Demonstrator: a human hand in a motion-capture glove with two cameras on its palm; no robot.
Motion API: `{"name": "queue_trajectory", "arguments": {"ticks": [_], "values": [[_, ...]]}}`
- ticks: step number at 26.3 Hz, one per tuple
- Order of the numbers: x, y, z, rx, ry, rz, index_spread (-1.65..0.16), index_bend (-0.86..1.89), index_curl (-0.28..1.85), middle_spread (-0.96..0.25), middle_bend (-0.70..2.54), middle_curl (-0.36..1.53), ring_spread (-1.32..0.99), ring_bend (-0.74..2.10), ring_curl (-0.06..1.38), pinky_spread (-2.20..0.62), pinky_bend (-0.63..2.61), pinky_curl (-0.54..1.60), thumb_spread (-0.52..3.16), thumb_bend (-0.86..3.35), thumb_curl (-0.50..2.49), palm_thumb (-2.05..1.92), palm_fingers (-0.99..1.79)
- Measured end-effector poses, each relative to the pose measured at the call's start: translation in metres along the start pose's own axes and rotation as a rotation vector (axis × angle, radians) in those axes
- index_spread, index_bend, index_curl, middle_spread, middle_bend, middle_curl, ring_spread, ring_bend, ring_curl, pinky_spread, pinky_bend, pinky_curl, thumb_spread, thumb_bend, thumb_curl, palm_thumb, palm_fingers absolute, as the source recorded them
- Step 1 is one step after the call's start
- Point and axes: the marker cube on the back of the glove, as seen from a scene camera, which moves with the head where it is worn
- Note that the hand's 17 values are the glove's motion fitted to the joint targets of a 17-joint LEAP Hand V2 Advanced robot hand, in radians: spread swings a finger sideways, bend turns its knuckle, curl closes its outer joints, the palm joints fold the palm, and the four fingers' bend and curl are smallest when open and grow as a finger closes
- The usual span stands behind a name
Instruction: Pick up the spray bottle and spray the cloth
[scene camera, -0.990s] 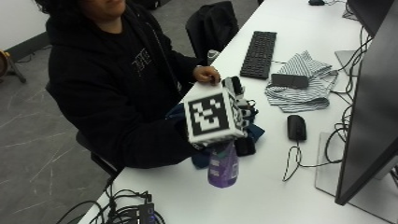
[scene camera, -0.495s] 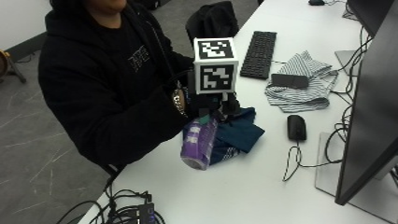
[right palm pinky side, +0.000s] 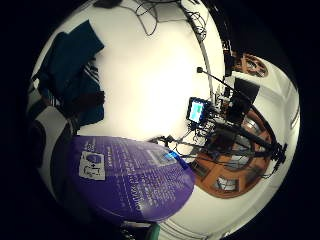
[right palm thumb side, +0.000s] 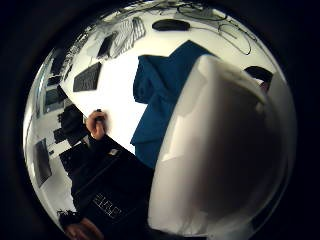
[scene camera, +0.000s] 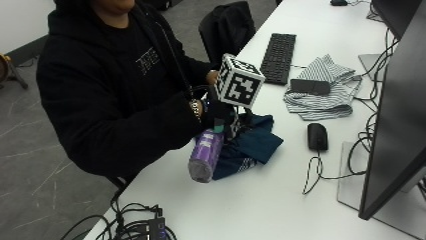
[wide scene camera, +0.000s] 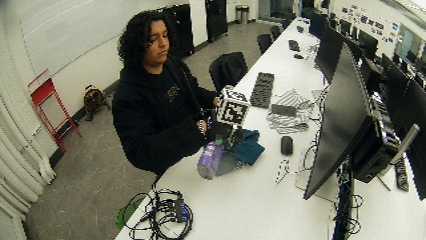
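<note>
Outside view: gloved right hand (scene camera: 218, 114) apparently grasps the purple spray bottle (scene camera: 204, 161) by its top, tilted, teal cloth (scene camera: 256, 142) at its 3 o'clock.

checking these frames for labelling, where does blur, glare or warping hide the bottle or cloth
Little finger palm view: table glares white, bottle bulges but its label shows. Thumb palm view: a pale blurred shape fills one side, hiding part of the cloth. Outside view: bottle and cloth plain, right hand dark. Wide outside view: table edge curves.
</note>
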Motion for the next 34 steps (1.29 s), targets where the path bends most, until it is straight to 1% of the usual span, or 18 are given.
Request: {"name": "queue_trajectory", "arguments": {"ticks": [2, 6, 8, 12, 17, 20, 23, 26, 29, 34], "values": [[-0.008, -0.003, 0.012, -0.03, 0.019, -0.006, -0.3, 0.26, 0.51, -0.21, 0.59, 0.51, -0.25, 0.6, 0.44, -0.33, 0.44, 0.38, 0.24, -0.04, 0.72, 0.91, 1.37], [-0.024, 0.017, 0.041, -0.106, 0.067, -0.071, -0.3, 0.26, 0.51, -0.21, 0.59, 0.51, -0.24, 0.6, 0.44, -0.33, 0.44, 0.38, 0.24, -0.04, 0.72, 0.91, 1.37], [-0.027, 0.013, 0.046, -0.124, 0.077, -0.072, -0.3, 0.26, 0.51, -0.21, 0.59, 0.51, -0.24, 0.6, 0.44, -0.32, 0.43, 0.38, 0.24, -0.04, 0.72, 0.91, 1.37], [-0.024, -0.014, 0.041, -0.115, 0.06, -0.028, -0.3, 0.26, 0.52, -0.21, 0.59, 0.5, -0.24, 0.6, 0.44, -0.32, 0.44, 0.38, 0.24, -0.04, 0.73, 0.91, 1.37], [-0.025, 0.012, 0.043, -0.104, 0.014, -0.107, -0.3, 0.26, 0.52, -0.21, 0.59, 0.51, -0.24, 0.6, 0.44, -0.32, 0.42, 0.38, 0.24, -0.04, 0.73, 0.9, 1.37], [-0.023, 0.013, 0.029, -0.053, -0.133, -0.178, -0.3, 0.26, 0.53, -0.21, 0.59, 0.51, -0.24, 0.59, 0.44, -0.31, 0.42, 0.38, 0.23, -0.04, 0.74, 0.91, 1.37], [-0.02, 0.014, 0.01, 0.025, -0.361, -0.258, -0.3, 0.28, 0.53, -0.21, 0.59, 0.5, -0.25, 0.58, 0.44, -0.31, 0.42, 0.37, 0.22, -0.04, 0.74, 0.91, 1.36], [-0.015, 0.014, -0.008, 0.12, -0.549, -0.296, -0.3, 0.28, 0.54, -0.21, 0.58, 0.5, -0.25, 0.57, 0.44, -0.31, 0.42, 0.37, 0.21, -0.03, 0.75, 0.92, 1.36], [-0.012, 0.012, -0.026, 0.194, -0.689, -0.333, -0.3, 0.29, 0.54, -0.21, 0.58, 0.5, -0.25, 0.56, 0.44, -0.31, 0.41, 0.37, 0.21, -0.04, 0.75, 0.93, 1.36], [-0.024, 0.006, -0.057, 0.263, -0.877, -0.469, -0.3, 0.25, 0.53, -0.21, 0.56, 0.49, -0.24, 0.55, 0.43, -0.3, 0.42, 0.37, 0.21, -0.03, 0.75, 0.94, 1.32]]}}
